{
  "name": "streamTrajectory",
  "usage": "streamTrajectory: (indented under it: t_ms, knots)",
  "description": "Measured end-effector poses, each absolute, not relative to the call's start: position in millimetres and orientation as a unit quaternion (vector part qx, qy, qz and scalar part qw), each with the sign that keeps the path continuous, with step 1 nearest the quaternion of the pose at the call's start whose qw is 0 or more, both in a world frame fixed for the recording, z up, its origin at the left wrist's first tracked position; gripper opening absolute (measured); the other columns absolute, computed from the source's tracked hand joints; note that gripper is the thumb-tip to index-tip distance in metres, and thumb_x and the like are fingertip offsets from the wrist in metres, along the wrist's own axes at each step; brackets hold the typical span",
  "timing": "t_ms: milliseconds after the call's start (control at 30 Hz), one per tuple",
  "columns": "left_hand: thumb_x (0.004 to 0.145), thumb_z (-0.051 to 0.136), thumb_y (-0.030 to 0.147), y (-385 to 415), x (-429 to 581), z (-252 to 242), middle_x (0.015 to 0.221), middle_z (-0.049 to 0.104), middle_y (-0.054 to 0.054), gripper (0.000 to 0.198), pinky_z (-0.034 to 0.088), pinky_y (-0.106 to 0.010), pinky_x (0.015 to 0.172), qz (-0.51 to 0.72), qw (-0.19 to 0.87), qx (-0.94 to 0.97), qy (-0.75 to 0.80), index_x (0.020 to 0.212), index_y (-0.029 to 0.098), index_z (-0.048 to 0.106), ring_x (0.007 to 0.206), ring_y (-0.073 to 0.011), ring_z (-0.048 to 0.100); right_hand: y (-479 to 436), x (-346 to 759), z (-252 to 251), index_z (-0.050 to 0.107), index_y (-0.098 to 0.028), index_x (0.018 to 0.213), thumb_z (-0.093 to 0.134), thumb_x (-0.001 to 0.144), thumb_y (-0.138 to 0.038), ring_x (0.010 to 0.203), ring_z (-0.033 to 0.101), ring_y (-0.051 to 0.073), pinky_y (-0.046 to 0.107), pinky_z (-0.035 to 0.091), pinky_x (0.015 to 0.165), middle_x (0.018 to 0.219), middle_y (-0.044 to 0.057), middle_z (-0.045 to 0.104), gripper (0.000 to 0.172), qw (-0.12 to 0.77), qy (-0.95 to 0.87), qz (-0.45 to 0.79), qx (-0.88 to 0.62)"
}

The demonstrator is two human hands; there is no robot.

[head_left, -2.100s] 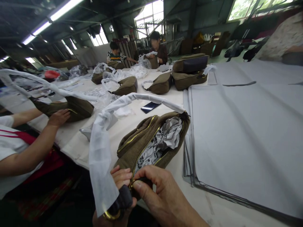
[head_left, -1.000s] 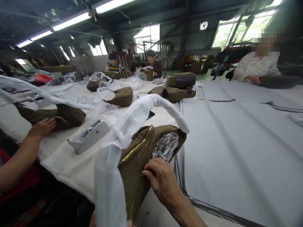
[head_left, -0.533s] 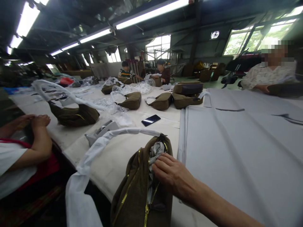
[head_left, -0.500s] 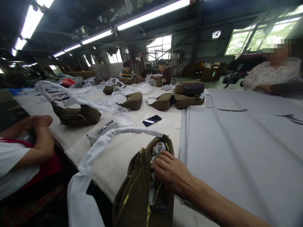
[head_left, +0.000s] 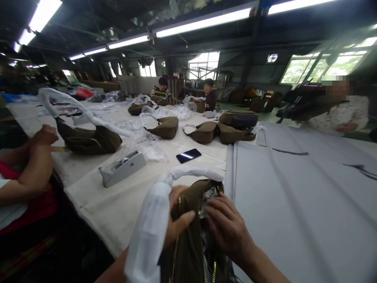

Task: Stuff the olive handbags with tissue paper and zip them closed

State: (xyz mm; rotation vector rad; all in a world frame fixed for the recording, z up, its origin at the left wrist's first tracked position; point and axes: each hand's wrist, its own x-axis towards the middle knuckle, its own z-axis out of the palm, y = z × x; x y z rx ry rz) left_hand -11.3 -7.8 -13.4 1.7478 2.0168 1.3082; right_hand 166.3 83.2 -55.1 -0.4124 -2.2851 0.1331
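Note:
An olive-brown bag (head_left: pixel 191 247) with gold zips stands at the near table edge, its mouth open. Grey stuffing paper (head_left: pixel 209 195) shows in the opening. My left hand (head_left: pixel 178 222) grips the bag's left side, thumb across the front. My right hand (head_left: pixel 228 228) has its fingers curled at the opening, pressing on the grey paper. The bag's strap, wrapped in white paper (head_left: pixel 153 228), arches over my left hand and hangs down toward me.
Grey paper sheets (head_left: pixel 300 204) cover the table's right side. A tape dispenser (head_left: pixel 122 168) and a dark phone (head_left: pixel 188 155) lie ahead. More olive bags (head_left: pixel 88 139) sit further along. A co-worker's arms (head_left: pixel 32 165) are at left; other people sit at the far end and right.
My left hand has come up into view and taken hold of the bag's left side. The wrapped strap has bunched closer. My right hand stays at the paper-filled opening.

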Motion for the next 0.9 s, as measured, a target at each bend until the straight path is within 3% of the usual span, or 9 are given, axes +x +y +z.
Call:
streamTrajectory:
  t_ms: [67, 133, 233, 300, 433, 533, 633, 767, 900]
  knots:
    - [0.068, 0.064, 0.018, 23, -13, -14, 0.112, 0.060, -0.008, 0.049, 0.051, -0.035, 0.087, 0.369, 0.146, 0.620, 0.677, 0.116, 0.017, 0.055, 0.102, -0.0220, 0.058, 83, 162, -62, 0.046, -0.018, 0.126, 0.052, 0.084, -0.018, 0.119, 0.045, 0.027, 0.051, 0.038, 0.101, 0.126, 0.014, 0.050, 0.041, 0.456, -0.839, 0.082, -0.284]
    - [0.064, 0.059, 0.010, 45, -7, -17, 0.111, 0.060, -0.008, 0.051, 0.046, -0.037, 0.095, 0.309, 0.163, 0.634, 0.690, 0.115, 0.016, 0.055, 0.106, -0.0232, 0.055, 86, 154, -68, 0.032, -0.014, 0.137, 0.052, 0.084, -0.023, 0.127, 0.038, 0.030, 0.052, 0.039, 0.100, 0.137, 0.018, 0.040, 0.057, 0.448, -0.790, 0.147, -0.392]
    - [0.069, 0.050, 0.004, 58, 7, -22, 0.110, 0.058, -0.011, 0.049, 0.045, -0.035, 0.095, 0.266, 0.133, 0.619, 0.727, 0.117, 0.013, 0.053, 0.106, -0.0231, 0.055, 97, 138, -70, 0.027, -0.010, 0.140, 0.052, 0.082, -0.023, 0.123, 0.043, 0.028, 0.047, 0.039, 0.101, 0.133, 0.018, 0.045, 0.065, 0.405, -0.766, 0.241, -0.438]
    - [0.076, 0.045, 0.004, 59, 13, -23, 0.107, 0.059, -0.012, 0.043, 0.047, -0.035, 0.088, 0.221, 0.100, 0.605, 0.758, 0.118, 0.011, 0.052, 0.100, -0.0242, 0.059, 106, 127, -66, 0.035, -0.009, 0.136, 0.053, 0.080, -0.021, 0.116, 0.048, 0.027, 0.045, 0.040, 0.099, 0.126, 0.017, 0.051, 0.060, 0.406, -0.762, 0.242, -0.443]
    - [0.084, 0.038, 0.010, 56, 9, -16, 0.101, 0.061, -0.011, 0.032, 0.051, -0.037, 0.068, 0.099, 0.031, 0.589, 0.802, 0.113, 0.013, 0.051, 0.080, -0.0271, 0.066, 113, 116, -57, 0.054, -0.012, 0.110, 0.053, 0.080, -0.021, 0.098, 0.053, 0.027, 0.043, 0.044, 0.087, 0.102, 0.012, 0.059, 0.032, 0.398, -0.758, 0.206, -0.475]
    - [0.082, 0.045, 0.017, 53, 0, -10, 0.096, 0.065, -0.010, 0.023, 0.050, -0.038, 0.068, 0.059, 0.032, 0.585, 0.809, 0.104, 0.015, 0.053, 0.082, -0.0301, 0.066, 109, 120, -56, 0.049, -0.015, 0.118, 0.056, 0.079, -0.025, 0.100, 0.053, 0.025, 0.039, 0.044, 0.087, 0.112, 0.012, 0.056, 0.041, 0.376, -0.757, 0.254, -0.470]
    - [0.083, 0.041, 0.015, 51, 0, -14, 0.089, 0.068, -0.009, 0.018, 0.048, -0.036, 0.075, 0.110, 0.076, 0.607, 0.784, 0.094, 0.015, 0.055, 0.087, -0.0284, 0.066, 104, 127, -58, 0.042, -0.017, 0.125, 0.057, 0.077, -0.022, 0.106, 0.053, 0.023, 0.034, 0.042, 0.089, 0.117, 0.010, 0.055, 0.050, 0.360, -0.759, 0.306, -0.447]
    - [0.084, 0.035, 0.012, 53, 18, -29, 0.086, 0.067, -0.009, 0.022, 0.047, -0.033, 0.073, 0.188, 0.079, 0.619, 0.758, 0.093, 0.014, 0.055, 0.081, -0.0250, 0.065, 108, 122, -53, 0.050, -0.016, 0.095, 0.055, 0.077, -0.024, 0.082, 0.057, 0.024, 0.031, 0.040, 0.066, 0.087, 0.006, 0.060, 0.020, 0.291, -0.755, 0.221, -0.545]
    - [0.083, 0.036, 0.012, 52, 27, -42, 0.081, 0.065, -0.008, 0.022, 0.047, -0.034, 0.071, 0.249, 0.074, 0.596, 0.760, 0.092, 0.014, 0.056, 0.076, -0.0240, 0.063, 115, 117, -47, 0.050, -0.017, 0.088, 0.056, 0.075, -0.026, 0.073, 0.056, 0.022, 0.029, 0.032, 0.058, 0.081, 0.005, 0.061, 0.017, 0.268, -0.758, 0.161, -0.573]
